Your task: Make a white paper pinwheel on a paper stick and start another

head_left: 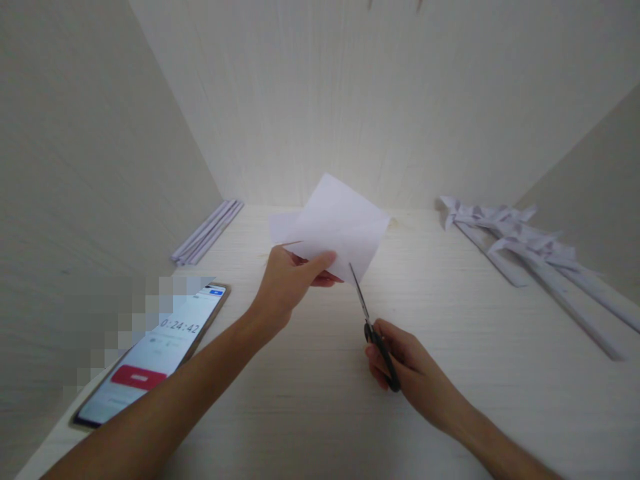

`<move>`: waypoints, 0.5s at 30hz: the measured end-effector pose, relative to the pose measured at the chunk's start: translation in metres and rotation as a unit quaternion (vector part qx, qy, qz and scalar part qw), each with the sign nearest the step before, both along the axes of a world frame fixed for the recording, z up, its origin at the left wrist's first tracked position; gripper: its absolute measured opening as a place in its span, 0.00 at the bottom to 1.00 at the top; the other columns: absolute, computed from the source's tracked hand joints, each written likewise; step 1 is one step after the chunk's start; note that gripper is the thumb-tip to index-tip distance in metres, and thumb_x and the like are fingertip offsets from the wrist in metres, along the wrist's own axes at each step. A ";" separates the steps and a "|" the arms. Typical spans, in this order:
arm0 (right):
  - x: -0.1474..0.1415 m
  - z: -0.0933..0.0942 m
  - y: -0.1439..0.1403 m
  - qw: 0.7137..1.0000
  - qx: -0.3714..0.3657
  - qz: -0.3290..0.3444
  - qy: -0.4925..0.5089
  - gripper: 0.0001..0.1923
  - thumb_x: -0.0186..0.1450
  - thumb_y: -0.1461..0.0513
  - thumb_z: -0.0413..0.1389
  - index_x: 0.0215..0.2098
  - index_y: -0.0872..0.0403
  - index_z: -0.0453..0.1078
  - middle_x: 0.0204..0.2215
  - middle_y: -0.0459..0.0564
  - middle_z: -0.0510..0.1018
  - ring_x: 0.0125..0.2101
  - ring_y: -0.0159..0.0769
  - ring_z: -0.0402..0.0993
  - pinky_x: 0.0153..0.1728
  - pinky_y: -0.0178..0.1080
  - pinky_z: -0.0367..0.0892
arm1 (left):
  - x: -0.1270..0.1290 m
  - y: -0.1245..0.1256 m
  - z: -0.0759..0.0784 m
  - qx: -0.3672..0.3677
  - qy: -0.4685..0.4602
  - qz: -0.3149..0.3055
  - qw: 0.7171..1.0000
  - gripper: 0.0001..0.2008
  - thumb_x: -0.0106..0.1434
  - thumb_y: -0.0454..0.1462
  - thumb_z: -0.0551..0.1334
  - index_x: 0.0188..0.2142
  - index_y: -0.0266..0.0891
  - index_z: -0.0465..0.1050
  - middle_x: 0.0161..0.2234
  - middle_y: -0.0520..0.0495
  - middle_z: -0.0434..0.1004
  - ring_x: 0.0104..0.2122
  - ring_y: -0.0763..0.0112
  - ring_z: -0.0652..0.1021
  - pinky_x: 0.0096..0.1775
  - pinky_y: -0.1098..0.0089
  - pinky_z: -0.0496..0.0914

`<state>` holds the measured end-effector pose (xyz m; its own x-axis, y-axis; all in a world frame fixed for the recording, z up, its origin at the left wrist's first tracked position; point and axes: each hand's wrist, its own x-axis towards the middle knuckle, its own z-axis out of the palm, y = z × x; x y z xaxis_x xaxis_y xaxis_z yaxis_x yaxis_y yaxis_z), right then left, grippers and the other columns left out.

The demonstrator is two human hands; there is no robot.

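My left hand pinches a square sheet of white paper by its near left part, thumb on top and fingers beneath. A slit runs into the sheet beside the thumb's base. My right hand is closed around the black handles of a pair of scissors. The blades point up and away, and their tips are at the sheet's near corner. Whether the blades are apart cannot be made out. Behind the held sheet, another piece of white paper shows partly.
A phone showing a running-timer style screen lies at the left, partly behind my left forearm. Rolled paper sticks lie at the back left. Several paper pinwheels on sticks lie at the right. White walls enclose the table.
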<state>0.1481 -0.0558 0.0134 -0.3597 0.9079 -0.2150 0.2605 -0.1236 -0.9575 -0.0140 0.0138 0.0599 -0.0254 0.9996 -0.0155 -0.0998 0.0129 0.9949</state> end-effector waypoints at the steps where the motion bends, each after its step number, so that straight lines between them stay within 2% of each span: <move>1: 0.000 -0.001 0.000 1.000 0.002 0.000 0.000 0.15 0.60 0.54 0.47 0.22 0.53 0.51 0.15 0.39 0.57 0.17 0.25 0.52 0.17 0.31 0.49 | 0.000 0.000 0.000 0.002 0.000 -0.002 1.000 0.11 0.45 0.38 0.64 0.28 0.31 0.73 0.23 0.45 0.77 0.21 0.71 0.76 0.24 0.75 0.72; 8: 0.000 0.000 0.000 1.000 0.006 0.006 0.006 0.14 0.61 0.54 0.46 0.22 0.53 0.52 0.15 0.39 0.57 0.17 0.25 0.52 0.18 0.31 0.50 | 0.001 -0.001 0.003 -0.006 0.010 0.003 1.000 0.11 0.45 0.37 0.64 0.28 0.31 0.73 0.24 0.45 0.77 0.21 0.70 0.76 0.23 0.74 0.72; 15: -0.002 0.003 0.000 1.000 0.009 0.001 0.012 0.18 0.59 0.49 0.46 0.21 0.53 0.51 0.15 0.39 0.57 0.17 0.26 0.53 0.18 0.32 0.50 | 0.005 -0.005 0.004 -0.028 0.022 -0.021 0.999 0.10 0.45 0.36 0.64 0.26 0.31 0.72 0.22 0.46 0.77 0.19 0.71 0.76 0.22 0.75 0.71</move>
